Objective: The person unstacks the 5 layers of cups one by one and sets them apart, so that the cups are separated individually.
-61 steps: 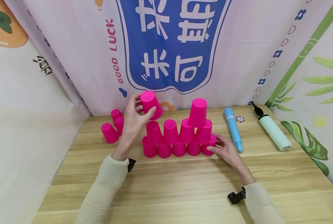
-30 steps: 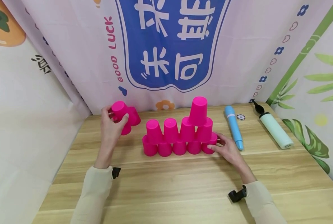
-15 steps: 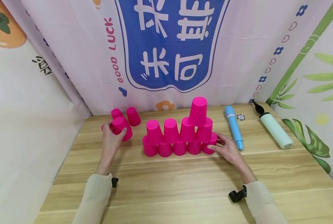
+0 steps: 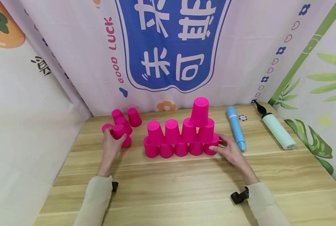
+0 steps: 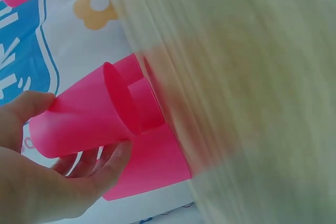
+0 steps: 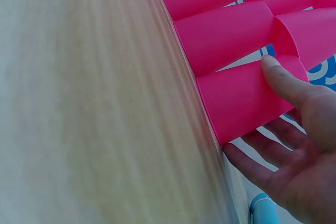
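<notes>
My left hand (image 4: 111, 145) grips an upside-down pink cup (image 5: 79, 114) among the loose cups at the table's left. In the left wrist view its open rim shows a gap above the tabletop. Several more upside-down pink cups (image 4: 135, 117) stand just behind and beside it. In the middle, pink cups form a stepped wall: a bottom row, a second row (image 4: 172, 131) over it, and one top cup (image 4: 200, 112) at the right. My right hand (image 4: 228, 149) holds the bottom row's right end cup (image 6: 252, 95), with thumb and fingers on its sides.
Right of the wall lie a light blue pen-shaped tube (image 4: 235, 128), a small poker chip (image 4: 242, 118) and a mint green pump (image 4: 278, 131) with a black nozzle. A printed cloth (image 4: 241, 62) hangs along the table's back edge.
My left hand has carried its cup from above the wall's left end leftward and down to the loose cups. My right hand stays at the end cup, and the wall stands as before.
</notes>
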A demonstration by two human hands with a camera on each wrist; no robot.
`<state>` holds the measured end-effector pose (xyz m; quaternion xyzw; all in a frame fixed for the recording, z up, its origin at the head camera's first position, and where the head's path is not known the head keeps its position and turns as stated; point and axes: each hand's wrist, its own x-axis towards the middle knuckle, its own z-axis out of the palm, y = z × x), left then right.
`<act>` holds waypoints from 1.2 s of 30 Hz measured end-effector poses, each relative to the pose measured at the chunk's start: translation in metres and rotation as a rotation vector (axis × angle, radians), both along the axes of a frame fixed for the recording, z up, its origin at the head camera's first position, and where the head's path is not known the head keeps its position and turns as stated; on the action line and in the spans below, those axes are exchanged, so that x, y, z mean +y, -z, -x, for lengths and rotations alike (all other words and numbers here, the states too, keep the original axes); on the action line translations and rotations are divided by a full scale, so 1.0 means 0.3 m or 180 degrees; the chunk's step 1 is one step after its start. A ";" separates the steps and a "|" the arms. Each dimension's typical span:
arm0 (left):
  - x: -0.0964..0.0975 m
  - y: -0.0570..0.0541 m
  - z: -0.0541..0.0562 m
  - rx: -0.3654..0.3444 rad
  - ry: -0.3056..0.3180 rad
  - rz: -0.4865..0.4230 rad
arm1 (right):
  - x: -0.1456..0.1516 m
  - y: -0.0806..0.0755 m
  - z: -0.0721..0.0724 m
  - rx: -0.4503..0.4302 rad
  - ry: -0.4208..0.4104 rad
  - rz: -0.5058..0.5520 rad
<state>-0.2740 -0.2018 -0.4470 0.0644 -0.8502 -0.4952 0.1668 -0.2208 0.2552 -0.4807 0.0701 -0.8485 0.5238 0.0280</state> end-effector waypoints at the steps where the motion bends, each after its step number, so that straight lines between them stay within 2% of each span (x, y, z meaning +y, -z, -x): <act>1: -0.003 0.004 0.003 -0.0009 0.0001 0.0007 | 0.000 0.001 0.000 0.0004 0.0003 -0.0004; 12: -0.038 0.016 0.027 -0.0283 0.0016 0.0125 | 0.001 0.009 0.004 0.0015 0.0008 -0.0018; 20: -0.055 0.022 0.046 -0.0210 0.0034 0.0225 | 0.003 0.007 0.003 0.0012 0.0020 -0.0011; 36: -0.087 0.031 0.058 -0.0256 0.0153 0.0299 | 0.004 0.009 0.003 0.0065 0.0011 -0.0001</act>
